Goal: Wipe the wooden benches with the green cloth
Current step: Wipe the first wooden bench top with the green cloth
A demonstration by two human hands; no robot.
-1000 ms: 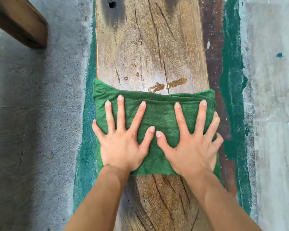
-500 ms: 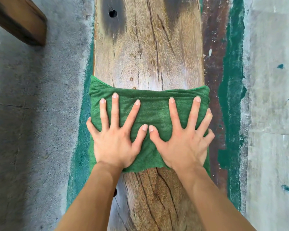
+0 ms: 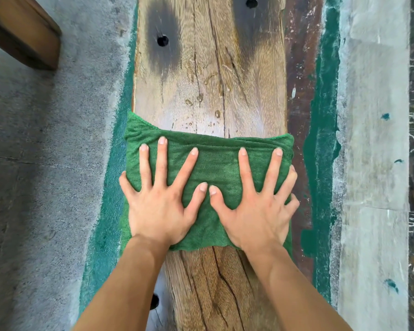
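Grey concrete floor [image 3: 46,163] flanks the cracked wooden bench [image 3: 208,75], where I press my left hand [image 3: 161,206] and right hand [image 3: 256,211], fingers splayed flat, onto the folded green cloth [image 3: 215,161] to cover its width.

You see a rough grey concrete floor [image 3: 46,163] streaked with worn green paint [image 3: 325,115] (patchy, flaking), a brown wooden beam [image 3: 22,34] upper left.

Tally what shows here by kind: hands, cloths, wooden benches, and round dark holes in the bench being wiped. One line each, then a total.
Hands: 2, left hand and right hand
Green cloth: 1
Wooden benches: 2, the wiped bench and a second bench
Round dark holes: 3, at
Total: 8
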